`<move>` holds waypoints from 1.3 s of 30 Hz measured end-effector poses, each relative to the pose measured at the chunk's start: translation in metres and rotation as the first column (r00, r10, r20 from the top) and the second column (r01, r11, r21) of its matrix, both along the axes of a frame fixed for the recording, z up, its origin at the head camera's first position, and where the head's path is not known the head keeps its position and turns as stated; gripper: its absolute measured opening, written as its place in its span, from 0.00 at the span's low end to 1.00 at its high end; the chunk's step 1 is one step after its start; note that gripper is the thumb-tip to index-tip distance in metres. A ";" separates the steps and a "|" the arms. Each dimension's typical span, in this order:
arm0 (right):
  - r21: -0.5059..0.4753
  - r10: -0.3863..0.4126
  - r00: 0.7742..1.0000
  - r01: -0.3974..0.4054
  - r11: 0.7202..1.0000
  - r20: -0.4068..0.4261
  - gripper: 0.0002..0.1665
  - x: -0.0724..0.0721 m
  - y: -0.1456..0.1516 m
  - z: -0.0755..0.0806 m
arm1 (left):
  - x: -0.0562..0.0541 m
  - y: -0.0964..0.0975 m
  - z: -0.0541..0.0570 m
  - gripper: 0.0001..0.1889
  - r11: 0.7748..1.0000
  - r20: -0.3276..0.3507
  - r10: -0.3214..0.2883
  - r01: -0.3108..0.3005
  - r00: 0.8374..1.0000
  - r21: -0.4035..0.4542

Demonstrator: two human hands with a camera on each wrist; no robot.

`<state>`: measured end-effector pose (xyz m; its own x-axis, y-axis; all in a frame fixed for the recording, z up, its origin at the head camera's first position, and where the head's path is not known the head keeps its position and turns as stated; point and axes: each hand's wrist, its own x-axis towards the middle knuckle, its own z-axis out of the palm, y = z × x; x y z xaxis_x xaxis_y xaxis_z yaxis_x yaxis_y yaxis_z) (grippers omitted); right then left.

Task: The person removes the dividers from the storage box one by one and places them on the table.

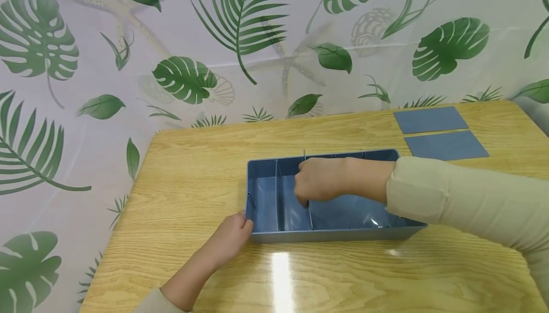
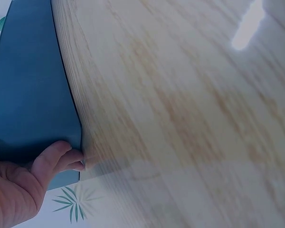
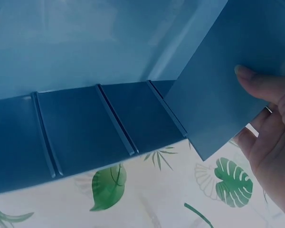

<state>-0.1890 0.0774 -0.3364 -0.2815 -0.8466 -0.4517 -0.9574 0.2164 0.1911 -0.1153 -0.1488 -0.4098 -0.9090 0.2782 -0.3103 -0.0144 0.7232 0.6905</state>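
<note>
The blue box (image 1: 364, 235) sits on the wood-grained surface (image 1: 193, 175), its long side running across the head view; the left hand (image 1: 231, 234) grips it at the near left corner, the left wrist view showing fingers bent round the end wall; the right hand (image 1: 321, 179) reaches over the box and pinches a flat blue panel (image 3: 213, 85), thumb on one face and fingers behind it; that panel stands in the box across its width, right of a thin divider (image 1: 277, 198) spanning from the far wall to the near one; one upper corner of the panel (clearest in the right wrist view) pokes out past the rim; pairs of upright ribs (image 3: 116, 118) line the box's inner wall beside it; two loose plates (image 1: 446, 145) lie flat beyond the box's far right corner, one behind the other with a narrow gap between; a pale sleeve (image 1: 472, 203) covers much of the right arm and crosses the box's right end; behind the surface hangs a white cloth (image 1: 279, 89) printed with green leaves, shells and starfish.
</note>
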 end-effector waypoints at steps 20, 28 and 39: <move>0.021 -0.033 0.999 0.032 0.999 0.014 0.17 0.002 0.003 0.028 | -0.003 0.001 0.002 0.13 1.000 0.000 -0.011 0.011 1.000 0.011; -0.019 -0.017 1.000 0.017 1.000 0.000 0.15 0.003 0.006 0.031 | -0.003 0.001 0.000 0.13 1.000 -0.006 -0.009 0.009 1.000 -0.009; -0.024 -0.012 1.000 0.011 1.000 -0.022 0.16 0.005 0.007 0.044 | -0.001 0.000 0.002 0.13 1.000 -0.008 -0.005 0.005 1.000 -0.006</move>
<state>-0.1836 0.0842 -0.2925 -0.3008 -0.8536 -0.4254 -0.9505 0.2320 0.2066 -0.1163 -0.1487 -0.4078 -0.9101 0.2810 -0.3046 -0.0054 0.7270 0.6866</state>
